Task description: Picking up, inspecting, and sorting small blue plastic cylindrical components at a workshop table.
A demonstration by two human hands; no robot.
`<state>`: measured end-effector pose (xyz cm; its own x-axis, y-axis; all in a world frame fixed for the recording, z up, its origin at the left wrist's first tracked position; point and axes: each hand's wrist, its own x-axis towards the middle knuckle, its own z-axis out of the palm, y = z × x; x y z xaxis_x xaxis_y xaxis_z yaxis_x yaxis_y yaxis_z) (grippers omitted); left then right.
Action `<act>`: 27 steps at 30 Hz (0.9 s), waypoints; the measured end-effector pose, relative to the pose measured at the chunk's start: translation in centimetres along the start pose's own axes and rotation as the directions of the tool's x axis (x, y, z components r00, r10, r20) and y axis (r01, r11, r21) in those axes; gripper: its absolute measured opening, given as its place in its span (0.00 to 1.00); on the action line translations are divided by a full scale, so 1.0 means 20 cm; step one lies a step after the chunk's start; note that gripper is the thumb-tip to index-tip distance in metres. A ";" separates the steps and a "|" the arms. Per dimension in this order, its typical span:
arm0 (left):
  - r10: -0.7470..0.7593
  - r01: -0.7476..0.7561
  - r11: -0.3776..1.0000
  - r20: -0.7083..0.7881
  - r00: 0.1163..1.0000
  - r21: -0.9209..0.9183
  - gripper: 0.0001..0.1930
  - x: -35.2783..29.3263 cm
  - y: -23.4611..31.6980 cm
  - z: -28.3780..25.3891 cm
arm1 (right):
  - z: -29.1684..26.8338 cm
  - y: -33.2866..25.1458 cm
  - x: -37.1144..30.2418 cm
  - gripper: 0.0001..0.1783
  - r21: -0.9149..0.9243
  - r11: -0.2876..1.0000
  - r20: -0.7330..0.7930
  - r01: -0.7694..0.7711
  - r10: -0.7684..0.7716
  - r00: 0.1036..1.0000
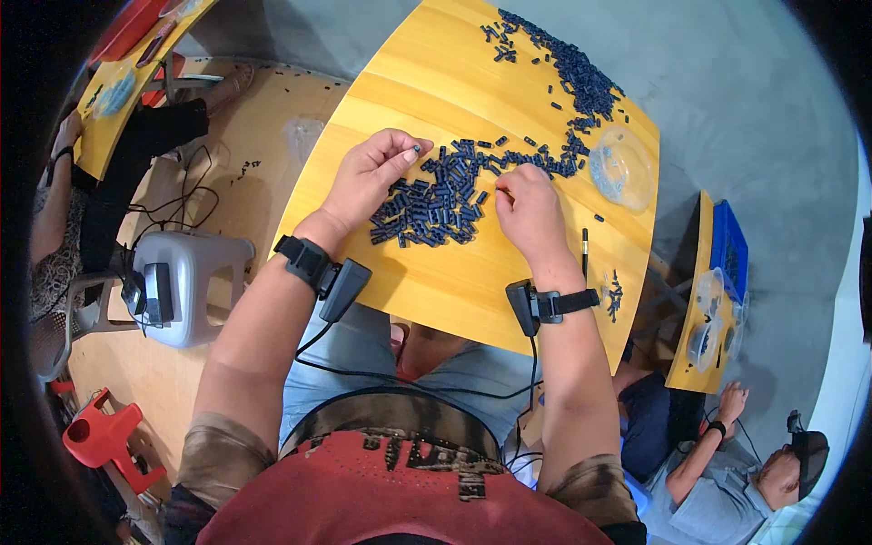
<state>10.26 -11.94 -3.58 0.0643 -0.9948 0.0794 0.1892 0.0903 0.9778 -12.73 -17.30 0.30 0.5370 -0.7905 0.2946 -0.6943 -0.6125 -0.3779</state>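
Pinched between the thumb and forefinger of my left hand (368,177) is a small black part (417,148) with a bluish spot on its end. My right hand (530,213) is closed, fingertips pressed together, at the right side of the near pile. Whatever those fingers hold is hidden or too small to name. Between and below the hands spreads a pile of small black oblong parts (431,209). Right of it, a round clear plastic dish (643,182) holds tiny light-blue pieces (607,173).
A larger heap of black parts (581,77) lines the yellow table's (427,82) far right edge. A black pen (584,254) and thin black scraps (615,295) lie near my right wrist. Left stand a grey stool (191,282) and red stool (109,436). People sit at both sides.
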 end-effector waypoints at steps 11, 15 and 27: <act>-0.009 0.006 0.998 -0.052 0.999 -0.068 0.06 0.01 -0.01 -0.01 | -0.11 -0.13 -0.14 0.06 0.318 0.914 -0.047 -0.253 0.282 0.958; -0.002 0.001 0.999 -0.017 1.000 -0.038 0.06 0.00 0.01 0.00 | -0.17 -0.17 -0.27 0.09 0.420 0.861 0.036 -0.286 0.299 0.953; 0.015 -0.015 0.997 0.004 1.000 0.080 0.07 -0.41 0.24 0.20 | -0.27 -0.26 -0.61 0.08 0.751 0.460 0.283 -0.473 0.423 0.861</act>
<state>6.78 -3.58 1.26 0.0638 -0.9934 0.0949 0.1093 0.1014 0.9888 -18.28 -4.54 3.49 0.3041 -0.9400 -0.1547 -0.2139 0.0909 -0.9726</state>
